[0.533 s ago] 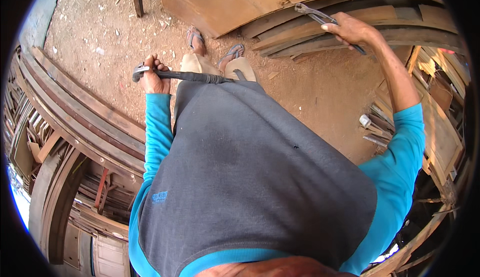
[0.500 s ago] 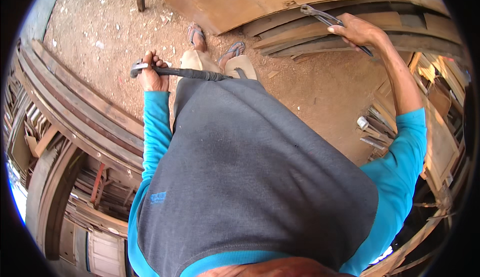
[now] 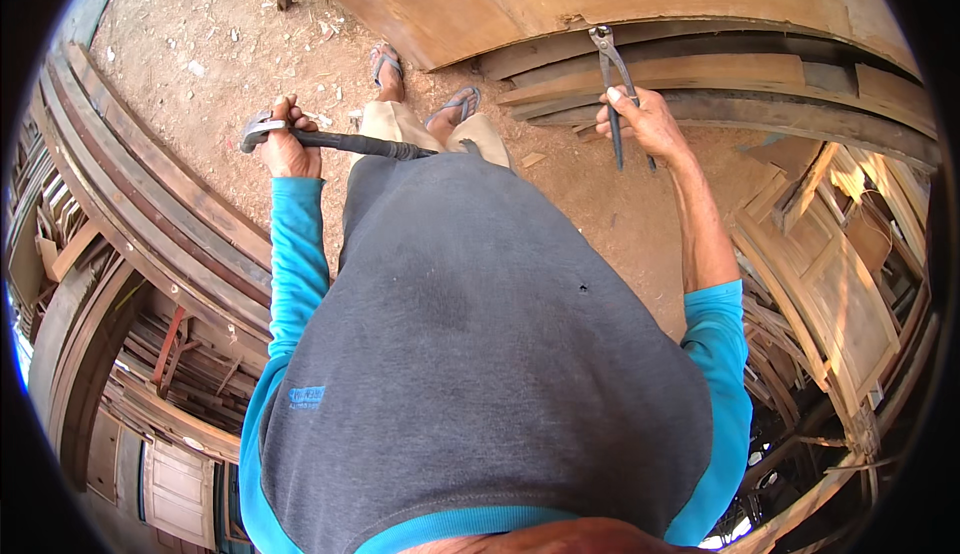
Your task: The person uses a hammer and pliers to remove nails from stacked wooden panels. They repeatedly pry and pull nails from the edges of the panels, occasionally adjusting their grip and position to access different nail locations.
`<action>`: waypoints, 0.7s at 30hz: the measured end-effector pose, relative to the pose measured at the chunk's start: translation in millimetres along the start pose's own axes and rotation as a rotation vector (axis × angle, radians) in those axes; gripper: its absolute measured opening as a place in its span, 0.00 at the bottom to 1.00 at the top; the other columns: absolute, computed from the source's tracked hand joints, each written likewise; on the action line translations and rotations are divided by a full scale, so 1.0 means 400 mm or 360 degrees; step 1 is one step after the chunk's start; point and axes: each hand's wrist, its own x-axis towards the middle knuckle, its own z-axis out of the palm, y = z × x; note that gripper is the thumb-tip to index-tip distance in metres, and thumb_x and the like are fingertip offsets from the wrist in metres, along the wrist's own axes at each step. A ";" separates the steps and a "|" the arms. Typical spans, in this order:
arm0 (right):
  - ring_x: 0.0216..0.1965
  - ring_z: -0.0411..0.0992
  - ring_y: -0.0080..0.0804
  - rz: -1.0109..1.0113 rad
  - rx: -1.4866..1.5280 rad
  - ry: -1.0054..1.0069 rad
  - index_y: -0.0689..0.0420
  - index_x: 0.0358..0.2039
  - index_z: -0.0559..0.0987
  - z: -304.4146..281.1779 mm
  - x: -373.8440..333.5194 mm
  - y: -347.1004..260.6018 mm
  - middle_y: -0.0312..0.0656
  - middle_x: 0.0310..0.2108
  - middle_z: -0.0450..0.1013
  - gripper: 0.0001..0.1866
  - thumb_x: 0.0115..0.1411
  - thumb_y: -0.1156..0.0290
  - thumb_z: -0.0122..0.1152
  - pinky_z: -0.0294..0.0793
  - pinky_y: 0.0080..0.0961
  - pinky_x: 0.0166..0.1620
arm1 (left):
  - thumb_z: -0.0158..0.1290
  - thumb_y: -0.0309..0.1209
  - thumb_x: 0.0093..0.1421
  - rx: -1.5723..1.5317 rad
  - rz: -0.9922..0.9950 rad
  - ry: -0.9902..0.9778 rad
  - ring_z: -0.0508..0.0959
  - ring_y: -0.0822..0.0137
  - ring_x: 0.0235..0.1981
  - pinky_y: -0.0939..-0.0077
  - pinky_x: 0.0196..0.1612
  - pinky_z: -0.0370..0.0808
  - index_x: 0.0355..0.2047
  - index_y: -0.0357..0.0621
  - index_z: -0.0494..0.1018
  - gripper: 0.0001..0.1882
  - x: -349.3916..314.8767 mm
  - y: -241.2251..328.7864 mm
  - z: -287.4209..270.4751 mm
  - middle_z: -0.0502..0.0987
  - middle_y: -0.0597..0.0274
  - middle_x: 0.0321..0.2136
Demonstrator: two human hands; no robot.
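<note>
Your right hand (image 3: 645, 126) has swung inward, clasping pincers (image 3: 606, 49) — your left hand (image 3: 290, 154) grips a black-handled hammer (image 3: 345, 141).

Brown dirt floor (image 3: 185, 104) is littered with pale wood chips, lol. Long reddish-brown wooden planks (image 3: 160, 174) run side by side along the left, a thin red wooden strip (image 3: 170, 346) near them. Pale panelled wooden door (image 3: 178, 491) lower left, sun-streaked light-brown framed wooden panel (image 3: 850, 309) off right.
</note>
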 end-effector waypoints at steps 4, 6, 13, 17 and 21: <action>0.32 0.81 0.33 -0.0015 0.0259 -0.0028 0.66 0.45 0.75 0.033 0.013 0.007 0.41 0.28 0.75 0.24 0.71 0.52 0.52 0.83 0.29 0.35 | 0.59 0.31 0.64 0.0001 0.0006 0.0041 0.70 0.76 0.20 0.84 0.24 0.70 0.38 0.37 0.75 0.09 -0.041 -0.030 0.026 0.73 0.67 0.23; 0.27 0.79 0.30 0.0010 0.0343 -0.0036 0.65 0.43 0.74 0.055 -0.009 -0.020 0.38 0.26 0.72 0.23 0.71 0.53 0.51 0.82 0.30 0.32 | 0.59 0.31 0.64 0.0027 -0.0007 0.0060 0.70 0.76 0.20 0.83 0.24 0.70 0.38 0.37 0.75 0.09 -0.057 -0.039 0.043 0.73 0.67 0.23; 0.18 0.68 0.18 0.0126 0.0142 -0.0036 0.57 0.36 0.70 0.024 -0.051 -0.095 0.32 0.20 0.68 0.17 0.73 0.55 0.46 0.73 0.18 0.19 | 0.60 0.31 0.63 0.0069 0.0035 0.0041 0.70 0.76 0.20 0.83 0.24 0.69 0.37 0.37 0.76 0.09 -0.054 -0.047 0.055 0.73 0.67 0.22; 0.17 0.66 0.16 0.0355 -0.0195 -0.0125 0.57 0.39 0.71 -0.033 -0.060 -0.174 0.31 0.19 0.68 0.16 0.75 0.58 0.43 0.72 0.16 0.17 | 0.60 0.31 0.63 0.0072 -0.0002 0.0037 0.70 0.76 0.20 0.84 0.25 0.69 0.37 0.37 0.76 0.10 -0.023 -0.034 0.041 0.72 0.68 0.23; 0.15 0.65 0.17 0.0452 -0.1073 -0.0207 0.60 0.47 0.72 -0.128 -0.086 -0.323 0.31 0.19 0.67 0.18 0.73 0.57 0.47 0.68 0.16 0.14 | 0.60 0.32 0.63 0.0023 -0.0113 0.0026 0.70 0.76 0.21 0.83 0.25 0.69 0.38 0.37 0.76 0.10 0.011 -0.020 0.006 0.73 0.68 0.23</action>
